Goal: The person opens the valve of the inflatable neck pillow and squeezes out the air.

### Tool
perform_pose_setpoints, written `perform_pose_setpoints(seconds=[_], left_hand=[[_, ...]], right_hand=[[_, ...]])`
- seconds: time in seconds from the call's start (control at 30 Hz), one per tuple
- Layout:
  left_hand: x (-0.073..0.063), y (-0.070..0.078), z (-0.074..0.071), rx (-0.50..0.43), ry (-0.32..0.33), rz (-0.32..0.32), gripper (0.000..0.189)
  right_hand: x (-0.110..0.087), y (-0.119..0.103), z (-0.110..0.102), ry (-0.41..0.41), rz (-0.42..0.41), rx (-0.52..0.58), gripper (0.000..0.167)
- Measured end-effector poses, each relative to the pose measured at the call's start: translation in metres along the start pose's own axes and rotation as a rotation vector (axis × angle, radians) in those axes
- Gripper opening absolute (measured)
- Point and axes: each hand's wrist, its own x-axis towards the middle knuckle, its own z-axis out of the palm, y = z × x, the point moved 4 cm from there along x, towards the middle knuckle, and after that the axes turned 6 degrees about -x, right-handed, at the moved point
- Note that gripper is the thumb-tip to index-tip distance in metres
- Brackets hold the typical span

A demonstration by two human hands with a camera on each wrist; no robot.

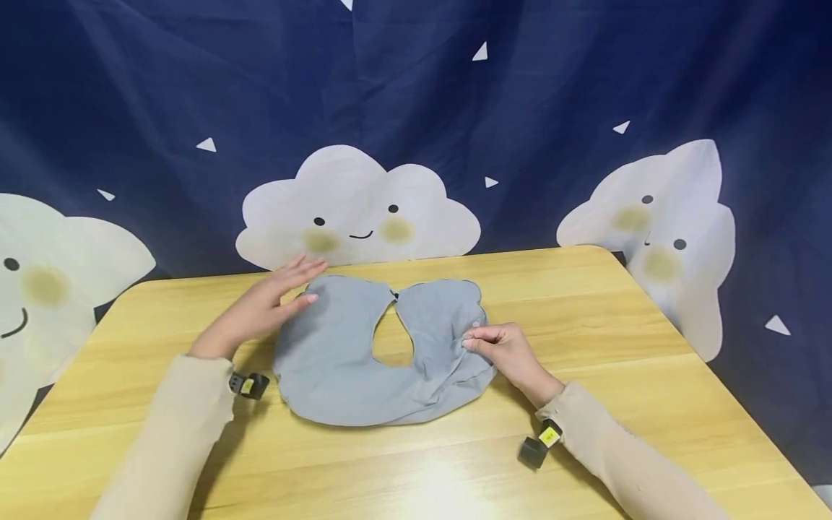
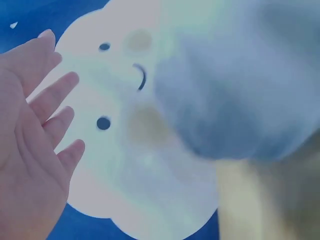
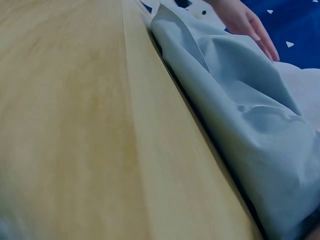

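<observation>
A grey U-shaped neck pillow [image 1: 351,383] lies on the table, its two ends meeting at a small dark fastener [image 1: 393,295] at the far side. Creases run across its right half. My left hand [image 1: 263,303] is at the pillow's upper left edge, fingers extended and thumb apart; in the left wrist view that hand [image 2: 35,135] has nothing in its palm, with the blurred pillow [image 2: 240,95] to its right. On the right side, my right hand [image 1: 510,354] pinches the pillow's fabric between thumb and fingers. The right wrist view shows the wrinkled grey fabric [image 3: 250,130] but hardly any of this hand.
The wooden table [image 1: 364,477] extends around the pillow, its back edge close behind it. A dark blue curtain [image 1: 416,87] printed with smiling white clouds hangs behind. Small black devices with yellow labels, one on the left wrist [image 1: 249,386], one on the right [image 1: 541,444], are strapped on.
</observation>
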Motion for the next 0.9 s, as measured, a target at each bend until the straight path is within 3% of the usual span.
perform_pose_setpoints(seconds=[0.1,0.3,0.5,0.77,0.9], left_hand=[[0.013,-0.005,0.000,0.037,-0.026,0.003,0.061],[0.025,-0.020,0.036,0.182,-0.146,-0.029,0.089],[0.023,-0.025,0.062,0.161,-0.235,-0.035,0.091],[0.021,-0.026,0.071,0.120,-0.224,0.007,0.078],[0.022,-0.028,0.074,0.061,-0.243,-0.009,0.074]], right_hand=[[0.000,-0.001,-0.002,0.005,-0.010,-0.004,0.015],[0.000,-0.002,-0.003,0.003,-0.032,0.009,0.017],[0.000,-0.001,-0.001,0.004,-0.035,0.013,0.016],[0.000,-0.004,-0.001,0.016,-0.035,0.007,0.016],[-0.001,-0.005,-0.003,0.009,-0.037,0.012,0.017]])
